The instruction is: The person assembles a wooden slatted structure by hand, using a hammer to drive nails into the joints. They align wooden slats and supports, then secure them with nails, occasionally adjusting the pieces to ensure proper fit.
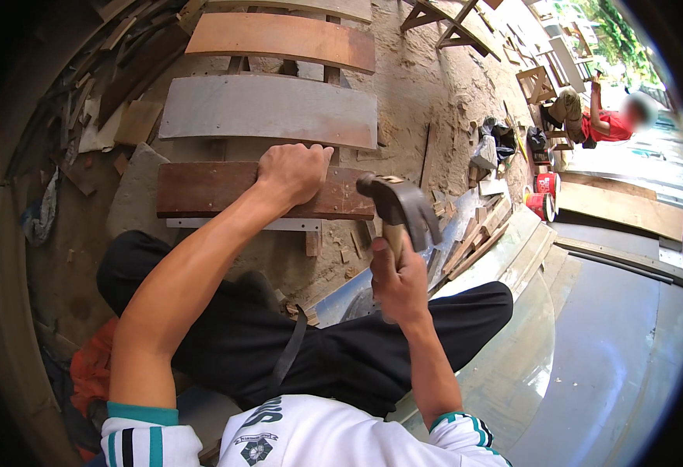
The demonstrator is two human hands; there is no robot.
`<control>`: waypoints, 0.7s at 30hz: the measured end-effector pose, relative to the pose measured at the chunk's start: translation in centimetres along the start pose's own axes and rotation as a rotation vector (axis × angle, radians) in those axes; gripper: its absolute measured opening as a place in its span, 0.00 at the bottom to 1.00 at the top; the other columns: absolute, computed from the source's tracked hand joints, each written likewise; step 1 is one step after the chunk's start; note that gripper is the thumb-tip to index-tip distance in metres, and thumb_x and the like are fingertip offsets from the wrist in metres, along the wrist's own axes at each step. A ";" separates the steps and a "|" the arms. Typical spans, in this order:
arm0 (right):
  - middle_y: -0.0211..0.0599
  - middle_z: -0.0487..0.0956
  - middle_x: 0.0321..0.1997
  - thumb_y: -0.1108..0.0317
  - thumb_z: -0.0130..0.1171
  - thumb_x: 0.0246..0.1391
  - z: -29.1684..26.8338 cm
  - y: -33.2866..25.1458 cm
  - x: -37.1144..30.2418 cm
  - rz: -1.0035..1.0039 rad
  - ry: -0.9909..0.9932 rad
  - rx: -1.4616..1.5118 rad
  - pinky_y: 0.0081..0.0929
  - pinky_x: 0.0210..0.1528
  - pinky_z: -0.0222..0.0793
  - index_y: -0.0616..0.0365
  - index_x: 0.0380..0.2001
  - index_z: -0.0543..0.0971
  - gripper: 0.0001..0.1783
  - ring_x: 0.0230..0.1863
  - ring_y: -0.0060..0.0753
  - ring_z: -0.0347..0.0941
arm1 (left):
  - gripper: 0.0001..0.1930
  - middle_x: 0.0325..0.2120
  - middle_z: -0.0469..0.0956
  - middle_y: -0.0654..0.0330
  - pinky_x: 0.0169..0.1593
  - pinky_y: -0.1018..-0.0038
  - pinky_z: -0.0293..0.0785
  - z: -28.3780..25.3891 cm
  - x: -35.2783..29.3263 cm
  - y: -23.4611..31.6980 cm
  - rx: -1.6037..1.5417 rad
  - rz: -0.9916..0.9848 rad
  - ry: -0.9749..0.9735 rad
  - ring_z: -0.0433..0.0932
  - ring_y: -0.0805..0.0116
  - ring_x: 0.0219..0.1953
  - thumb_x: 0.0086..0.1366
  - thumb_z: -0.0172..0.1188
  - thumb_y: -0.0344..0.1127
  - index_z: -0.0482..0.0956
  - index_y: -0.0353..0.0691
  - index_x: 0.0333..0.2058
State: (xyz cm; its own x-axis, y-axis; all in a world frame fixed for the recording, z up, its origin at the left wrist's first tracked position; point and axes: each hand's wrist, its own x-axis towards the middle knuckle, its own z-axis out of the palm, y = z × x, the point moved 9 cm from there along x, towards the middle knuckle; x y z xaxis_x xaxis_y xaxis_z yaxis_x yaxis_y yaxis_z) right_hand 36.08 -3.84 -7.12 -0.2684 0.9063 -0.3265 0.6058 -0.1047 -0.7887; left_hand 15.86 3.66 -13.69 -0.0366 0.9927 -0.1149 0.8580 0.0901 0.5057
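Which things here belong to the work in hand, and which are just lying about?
Apparently part of the work:
hammer, gripped in the right hand
brown board, under the left hand
grey board, in the same row

Apparently just lying about:
red buckets
black plastic bag
orange cloth
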 end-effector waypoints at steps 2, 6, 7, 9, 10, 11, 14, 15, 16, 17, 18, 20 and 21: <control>0.23 0.67 0.17 0.46 0.54 0.65 -0.9 -0.9 -0.1 -0.021 0.031 0.079 0.20 0.16 0.61 0.58 0.35 0.70 0.24 0.15 0.16 0.64 | 0.25 0.23 0.81 0.45 0.34 0.51 0.79 -0.1 0.1 0.2 0.021 0.004 -0.024 0.83 0.43 0.28 0.75 0.39 0.48 0.81 0.36 0.32; 0.24 0.68 0.19 0.47 0.52 0.67 -0.5 -2.2 0.7 -0.110 0.062 0.063 0.20 0.17 0.61 0.58 0.36 0.71 0.22 0.16 0.17 0.64 | 0.25 0.24 0.81 0.44 0.34 0.51 0.79 -0.3 0.0 0.5 0.025 0.006 -0.031 0.83 0.43 0.29 0.75 0.39 0.48 0.81 0.37 0.32; 0.25 0.68 0.19 0.47 0.51 0.67 0.3 -1.4 1.4 -0.098 0.045 -0.033 0.20 0.17 0.62 0.58 0.37 0.72 0.22 0.16 0.17 0.64 | 0.25 0.24 0.81 0.44 0.34 0.51 0.79 -0.4 0.1 0.7 0.020 0.007 -0.033 0.83 0.43 0.29 0.75 0.39 0.48 0.81 0.37 0.32; 0.26 0.68 0.18 0.48 0.50 0.68 1.5 0.6 2.6 0.073 -0.080 -0.171 0.21 0.16 0.61 0.56 0.40 0.73 0.20 0.15 0.19 0.65 | 0.24 0.22 0.80 0.43 0.34 0.48 0.77 -0.2 0.0 0.4 0.012 0.030 0.005 0.81 0.40 0.28 0.75 0.40 0.49 0.80 0.39 0.33; 0.35 0.70 0.19 0.51 0.51 0.68 1.3 0.2 2.3 0.135 -0.076 -0.118 0.29 0.21 0.63 0.58 0.40 0.73 0.19 0.17 0.29 0.67 | 0.24 0.21 0.79 0.42 0.34 0.47 0.77 -0.3 0.0 -0.1 0.009 0.038 0.028 0.80 0.38 0.27 0.74 0.40 0.50 0.79 0.40 0.34; 0.43 0.73 0.20 0.53 0.52 0.67 0.9 -1.0 1.9 0.196 -0.071 -0.064 0.36 0.25 0.65 0.60 0.40 0.73 0.18 0.19 0.39 0.69 | 0.24 0.21 0.79 0.42 0.34 0.47 0.77 -0.4 0.1 -0.2 0.009 0.026 0.018 0.80 0.38 0.28 0.74 0.40 0.50 0.79 0.40 0.34; 0.52 0.75 0.21 0.54 0.53 0.66 0.1 -1.3 1.0 0.196 -0.028 0.012 0.44 0.30 0.66 0.62 0.40 0.73 0.19 0.22 0.50 0.70 | 0.24 0.23 0.80 0.42 0.35 0.48 0.77 -0.5 0.1 -0.1 0.020 0.005 -0.029 0.81 0.39 0.29 0.75 0.39 0.50 0.79 0.39 0.34; 0.53 0.75 0.20 0.54 0.53 0.66 -0.1 -1.1 0.8 0.166 -0.010 0.022 0.44 0.30 0.66 0.62 0.40 0.73 0.19 0.22 0.51 0.70 | 0.25 0.24 0.81 0.43 0.36 0.48 0.77 -0.4 0.1 0.1 0.031 0.006 -0.048 0.82 0.40 0.29 0.75 0.39 0.50 0.79 0.38 0.34; 0.52 0.75 0.20 0.53 0.54 0.66 0.2 -0.3 0.9 0.147 -0.018 0.019 0.43 0.30 0.66 0.63 0.39 0.73 0.20 0.22 0.50 0.71 | 0.25 0.24 0.81 0.43 0.36 0.49 0.78 -0.4 0.1 0.4 0.045 0.014 -0.065 0.82 0.41 0.30 0.75 0.38 0.50 0.80 0.38 0.35; 0.51 0.75 0.21 0.52 0.54 0.66 0.8 0.8 1.1 0.130 -0.025 0.016 0.43 0.29 0.66 0.63 0.39 0.74 0.20 0.22 0.48 0.71 | 0.25 0.25 0.81 0.43 0.37 0.49 0.78 -0.3 0.2 0.4 0.050 0.010 -0.056 0.82 0.41 0.30 0.75 0.38 0.50 0.80 0.37 0.34; 0.50 0.75 0.21 0.52 0.54 0.66 1.3 1.4 1.2 0.112 -0.031 0.013 0.42 0.29 0.66 0.63 0.38 0.74 0.21 0.22 0.46 0.71 | 0.26 0.25 0.81 0.43 0.38 0.49 0.77 -0.1 0.3 0.4 0.055 0.008 -0.047 0.82 0.41 0.31 0.75 0.38 0.50 0.80 0.37 0.34; 0.50 0.76 0.22 0.52 0.56 0.65 1.6 1.0 1.0 0.168 -0.067 -0.002 0.40 0.30 0.65 0.64 0.37 0.74 0.21 0.23 0.45 0.72 | 0.26 0.25 0.81 0.42 0.39 0.48 0.77 -0.2 0.1 0.3 0.063 -0.009 -0.045 0.82 0.40 0.32 0.75 0.38 0.51 0.80 0.38 0.34; 0.51 0.76 0.23 0.52 0.56 0.65 1.3 0.3 0.9 0.160 -0.072 0.005 0.40 0.30 0.66 0.64 0.37 0.74 0.21 0.23 0.45 0.72 | 0.26 0.25 0.81 0.42 0.40 0.48 0.77 -0.2 0.1 0.3 0.062 -0.018 -0.049 0.82 0.40 0.32 0.75 0.38 0.51 0.80 0.38 0.34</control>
State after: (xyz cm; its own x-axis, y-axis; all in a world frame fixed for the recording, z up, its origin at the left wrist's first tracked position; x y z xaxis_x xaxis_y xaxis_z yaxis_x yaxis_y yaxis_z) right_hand 35.10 -3.61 -8.35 -0.2221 0.8461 -0.4846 0.6418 -0.2473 -0.7259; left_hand 15.98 3.84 -13.43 -0.0282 0.9858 -0.1656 0.8878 0.1008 0.4491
